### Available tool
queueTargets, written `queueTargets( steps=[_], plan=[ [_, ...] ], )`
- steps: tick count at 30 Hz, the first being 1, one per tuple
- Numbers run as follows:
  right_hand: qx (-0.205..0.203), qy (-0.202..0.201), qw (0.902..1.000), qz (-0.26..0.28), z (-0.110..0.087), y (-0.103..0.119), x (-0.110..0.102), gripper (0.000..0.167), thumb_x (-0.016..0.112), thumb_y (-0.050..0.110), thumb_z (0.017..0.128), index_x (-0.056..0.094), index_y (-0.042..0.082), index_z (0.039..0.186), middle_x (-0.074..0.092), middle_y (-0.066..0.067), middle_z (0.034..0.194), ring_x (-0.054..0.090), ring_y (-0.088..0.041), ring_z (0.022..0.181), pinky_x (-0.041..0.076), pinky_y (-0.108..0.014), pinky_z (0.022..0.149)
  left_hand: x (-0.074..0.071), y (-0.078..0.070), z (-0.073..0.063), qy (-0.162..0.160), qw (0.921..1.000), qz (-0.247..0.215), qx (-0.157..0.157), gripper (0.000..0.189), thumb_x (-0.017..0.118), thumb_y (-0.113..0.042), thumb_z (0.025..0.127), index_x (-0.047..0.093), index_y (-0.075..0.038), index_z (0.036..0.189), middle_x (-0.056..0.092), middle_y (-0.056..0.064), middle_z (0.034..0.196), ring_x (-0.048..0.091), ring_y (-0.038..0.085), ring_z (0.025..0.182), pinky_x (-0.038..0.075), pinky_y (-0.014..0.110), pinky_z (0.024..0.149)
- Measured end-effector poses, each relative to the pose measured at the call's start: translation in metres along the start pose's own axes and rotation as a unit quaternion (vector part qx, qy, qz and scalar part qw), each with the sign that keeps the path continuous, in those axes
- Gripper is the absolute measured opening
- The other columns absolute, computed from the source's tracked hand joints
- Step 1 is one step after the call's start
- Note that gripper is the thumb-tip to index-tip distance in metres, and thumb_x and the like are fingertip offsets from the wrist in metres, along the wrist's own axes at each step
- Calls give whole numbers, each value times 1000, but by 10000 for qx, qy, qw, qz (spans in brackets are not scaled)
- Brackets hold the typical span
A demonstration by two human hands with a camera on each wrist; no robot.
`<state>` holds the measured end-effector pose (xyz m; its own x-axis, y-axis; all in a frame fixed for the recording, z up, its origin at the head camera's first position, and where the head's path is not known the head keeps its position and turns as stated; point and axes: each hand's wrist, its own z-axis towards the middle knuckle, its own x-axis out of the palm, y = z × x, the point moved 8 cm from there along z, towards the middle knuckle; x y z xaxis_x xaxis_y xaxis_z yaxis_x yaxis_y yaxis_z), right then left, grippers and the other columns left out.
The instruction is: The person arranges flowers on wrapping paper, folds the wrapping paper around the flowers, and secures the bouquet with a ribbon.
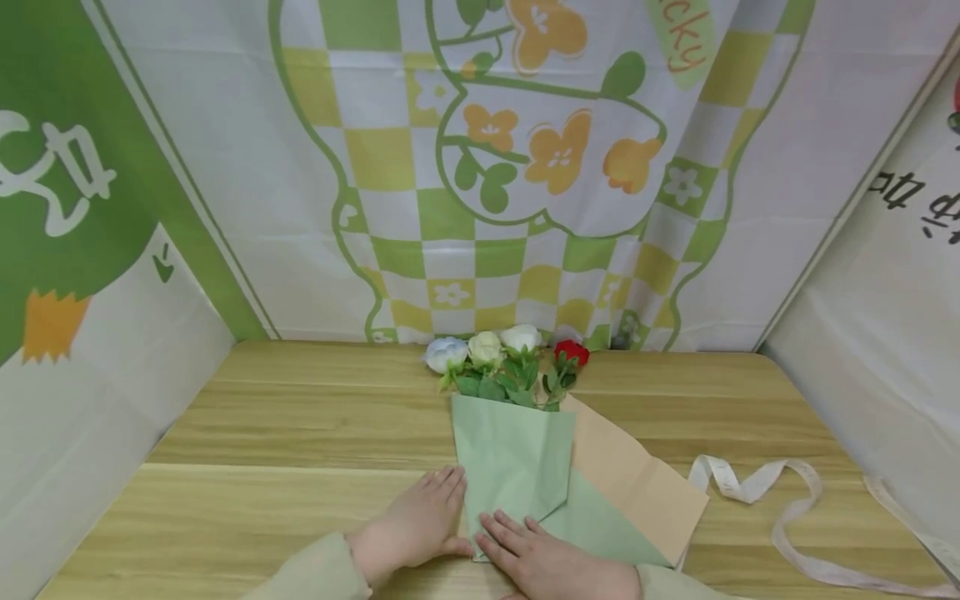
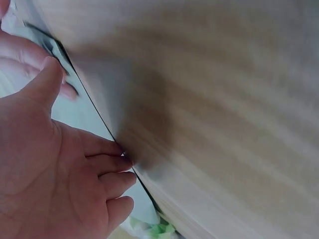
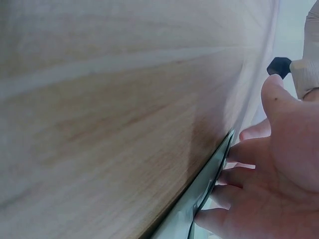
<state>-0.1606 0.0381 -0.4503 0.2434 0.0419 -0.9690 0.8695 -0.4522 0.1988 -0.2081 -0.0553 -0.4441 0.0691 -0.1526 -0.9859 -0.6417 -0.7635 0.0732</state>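
A bouquet lies on the table, its sage green wrapping paper (image 1: 513, 454) folded over the stems. Pale blue (image 1: 446, 355), cream (image 1: 486, 349), white (image 1: 521, 337) and red flowers (image 1: 572, 352) show above the paper with green leaves. The right side of the sheet spreads out unfolded, with a peach section (image 1: 626, 471). My left hand (image 1: 422, 518) rests along the paper's left edge, fingers straight. Over the lower end of the paper lies my right hand (image 1: 551, 560), its extended fingers pressing the fold flat. The stems are hidden inside.
A white printed ribbon (image 1: 787, 508) curls over the table's right side, running to the front right edge. The wooden table (image 1: 300, 417) meets a patterned cloth backdrop (image 1: 510, 275) at the back, with cloth panels on both sides.
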Motion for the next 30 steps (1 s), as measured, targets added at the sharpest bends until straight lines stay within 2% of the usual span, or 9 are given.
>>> queueTargets(
  steps=[6, 9, 16, 22, 26, 30],
  plan=[
    [-5, 9, 10000, 53, 0, 0, 0, 66, 30, 49, 95, 25, 5, 143, 24, -16, 147, 25, -27, 134, 38, -43, 97, -7, 11, 8, 64, 9993, -265, -250, 82, 48, -59, 82, 43, 8, 130, 39, 21, 138, 35, 31, 128, 30, 42, 104],
    [72, 122, 9998, 131, 1, -2, 1, 68, 28, 52, 94, 25, 6, 143, 23, -14, 148, 23, -26, 135, 36, -42, 98, -8, 17, 14, 107, 9988, -316, -358, 81, 50, -57, 82, 42, 8, 130, 39, 21, 138, 34, 32, 129, 29, 42, 104],
    [122, 167, 9997, 126, 1, -3, 2, 68, 28, 53, 94, 26, 6, 143, 23, -14, 148, 23, -26, 135, 36, -42, 99, -5, 31, 27, 325, 9937, -837, -670, 80, 53, -53, 84, 38, 9, 132, 34, 23, 140, 29, 33, 131, 23, 44, 107],
    [132, 88, 9999, 11, 1, -3, 2, 68, 30, 52, 94, 28, 5, 142, 24, -15, 147, 25, -27, 134, 38, -42, 97, -5, 37, 34, 364, 9929, -815, -788, 81, 53, -54, 83, 39, 9, 132, 35, 22, 140, 30, 32, 131, 22, 41, 107],
    [88, -16, 9999, -146, 1, -2, 1, 66, 32, 49, 94, 31, 3, 141, 27, -16, 146, 27, -28, 133, 39, -42, 96, -4, 41, 38, 287, 9935, -736, -816, 80, 52, -54, 84, 39, 9, 132, 36, 21, 139, 30, 31, 131, 22, 41, 108],
    [104, 28, 9999, -84, 2, -2, 1, 66, 32, 50, 94, 30, 4, 141, 26, -16, 146, 26, -28, 133, 39, -42, 96, -2, 45, 42, 219, 9932, -705, -901, 80, 52, -54, 84, 39, 9, 132, 36, 22, 139, 30, 32, 131, 23, 41, 107]
  ],
)
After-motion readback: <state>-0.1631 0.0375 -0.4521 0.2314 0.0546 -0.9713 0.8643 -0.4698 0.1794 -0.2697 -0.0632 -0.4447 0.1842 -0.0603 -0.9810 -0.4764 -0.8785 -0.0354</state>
